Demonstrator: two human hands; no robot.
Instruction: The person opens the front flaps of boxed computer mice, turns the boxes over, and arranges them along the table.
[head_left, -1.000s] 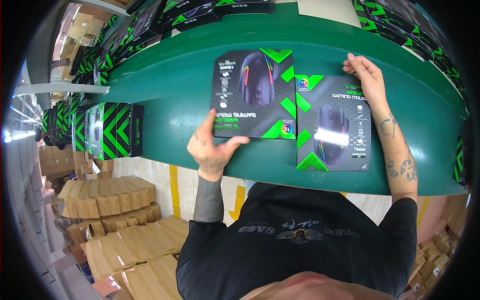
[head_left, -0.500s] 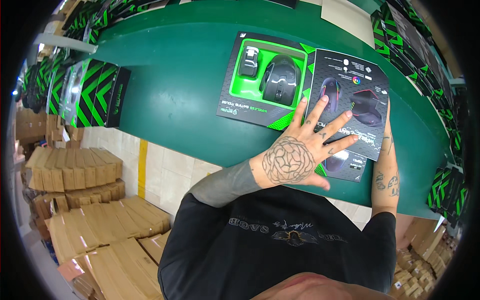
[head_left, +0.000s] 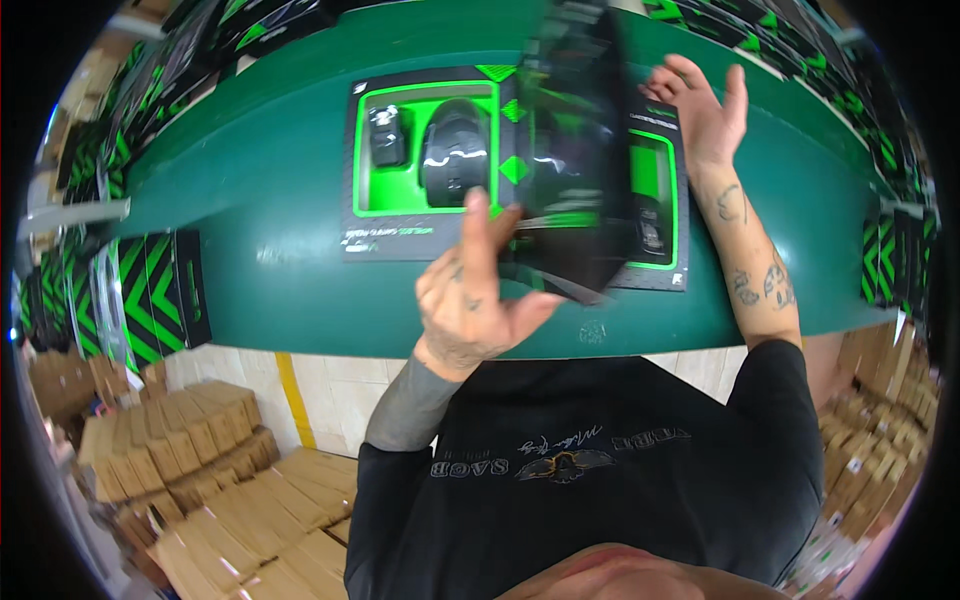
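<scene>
A black and green mouse box (head_left: 420,235) lies on the green table. Its window shows a black computer mouse (head_left: 456,155) and a smaller black-and-silver piece (head_left: 386,136) in a bright green tray. A glossy dark panel (head_left: 575,160), smeared by motion, stands tilted to its right; where it is joined I cannot tell. My left hand (head_left: 465,300) is at the panel's lower left edge, index finger and thumb stretched apart. My right hand (head_left: 705,115) is raised, fingers apart, beside a second windowed box (head_left: 660,277), which the panel partly covers.
Rows of black and green boxes line the table's back and sides, including a standing group (head_left: 150,295) at left. Flat brown cartons (head_left: 250,520) are stacked on the floor at lower left, with more cartons (head_left: 870,445) at lower right.
The printed panel that lay flat under my left hand no longer shows; a dark panel now stands tilted there. A second windowed box shows at right. My right hand has come into view, raised.
</scene>
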